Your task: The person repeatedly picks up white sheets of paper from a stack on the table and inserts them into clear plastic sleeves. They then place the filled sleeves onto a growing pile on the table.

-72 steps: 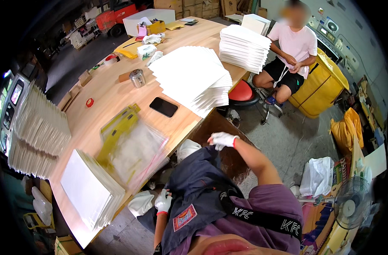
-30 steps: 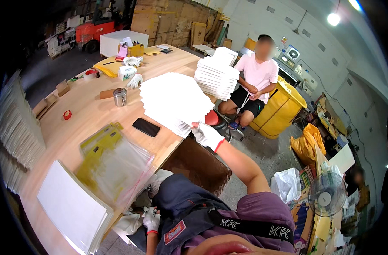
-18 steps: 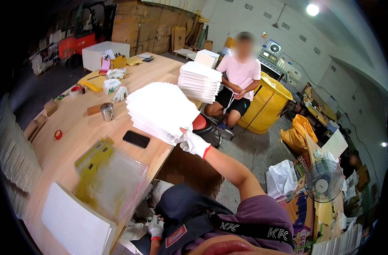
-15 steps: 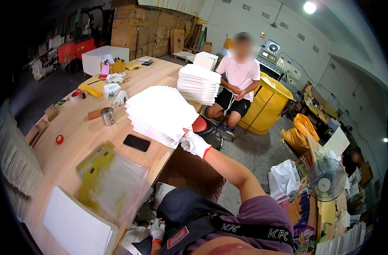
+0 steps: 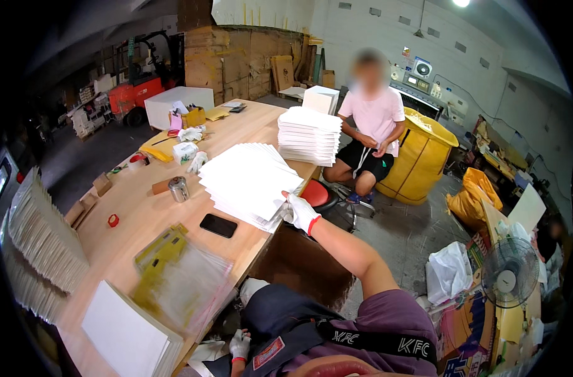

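A fanned stack of white sheets (image 5: 249, 179) lies on the wooden table, its near right corner over the edge. My right hand (image 5: 301, 212), in a white glove with a red cuff and bare fingertips, pinches that corner, thumb on top. Low by my lap, my left hand (image 5: 239, 345) wears the same kind of glove; its fingers look loosely stretched, with nothing visible in them. Left of the stack's near edge is a black phone (image 5: 218, 225). Clear plastic bags (image 5: 195, 283) with yellow headers lie nearer to me, beside a pile of white boards (image 5: 126, 330).
A taller white stack (image 5: 308, 135) stands beyond, near a seated person (image 5: 371, 119) and a yellow bin (image 5: 415, 160). A metal cup (image 5: 179, 189) and red tape roll (image 5: 113, 220) sit on the table (image 5: 151, 223). A fan (image 5: 510, 272) stands right; piled sheets (image 5: 44, 235) rise left.
The whole view has turned a little left, so everything appears further right. My right hand stays at the stack's corner, its thumb slightly more bent. My left hand remains low by my lap.
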`<control>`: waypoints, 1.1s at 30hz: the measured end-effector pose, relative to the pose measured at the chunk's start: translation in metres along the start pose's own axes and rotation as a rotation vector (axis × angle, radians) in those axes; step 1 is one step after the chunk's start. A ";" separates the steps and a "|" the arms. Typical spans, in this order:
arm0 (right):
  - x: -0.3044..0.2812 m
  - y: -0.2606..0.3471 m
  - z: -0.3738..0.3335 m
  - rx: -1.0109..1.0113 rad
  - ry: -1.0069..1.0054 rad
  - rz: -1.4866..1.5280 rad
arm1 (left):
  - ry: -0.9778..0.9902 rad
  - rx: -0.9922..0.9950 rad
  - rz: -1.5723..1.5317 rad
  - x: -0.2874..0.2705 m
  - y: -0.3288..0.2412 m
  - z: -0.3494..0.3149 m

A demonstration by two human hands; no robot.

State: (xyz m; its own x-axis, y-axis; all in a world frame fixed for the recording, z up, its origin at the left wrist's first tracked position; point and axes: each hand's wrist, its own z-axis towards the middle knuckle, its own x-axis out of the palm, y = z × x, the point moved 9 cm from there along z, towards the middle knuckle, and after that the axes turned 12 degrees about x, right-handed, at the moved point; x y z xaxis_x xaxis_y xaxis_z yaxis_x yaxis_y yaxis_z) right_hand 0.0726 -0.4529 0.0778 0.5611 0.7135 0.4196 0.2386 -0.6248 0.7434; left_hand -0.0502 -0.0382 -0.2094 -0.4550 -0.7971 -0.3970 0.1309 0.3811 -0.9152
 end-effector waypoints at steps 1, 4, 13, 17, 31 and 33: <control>0.006 0.005 -0.002 -0.013 0.003 0.005 | 0.009 -0.007 0.030 -0.001 0.000 0.001; -0.010 0.014 0.011 -0.149 -0.049 -0.062 | -0.012 0.087 0.052 0.000 -0.008 -0.002; -0.009 0.008 0.028 -0.081 0.103 0.018 | -0.011 0.102 0.026 0.000 -0.003 -0.014; -0.016 0.039 0.040 -0.394 0.060 0.116 | -0.023 0.188 0.212 -0.005 -0.022 -0.011; -0.011 -0.003 -0.031 -0.033 0.326 -0.088 | -0.596 0.327 0.777 -0.126 -0.195 -0.007; 0.012 -0.029 -0.046 -0.001 0.488 -0.266 | -0.585 0.353 1.023 -0.141 -0.216 0.020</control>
State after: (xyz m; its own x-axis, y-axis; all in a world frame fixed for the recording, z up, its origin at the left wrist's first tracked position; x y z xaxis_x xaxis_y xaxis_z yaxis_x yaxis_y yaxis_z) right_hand 0.0362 -0.4111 0.0850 0.0497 0.9108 0.4098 0.3215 -0.4030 0.8569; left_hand 0.0034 -0.0171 0.0432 0.4489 -0.3304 -0.8303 0.4676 0.8786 -0.0968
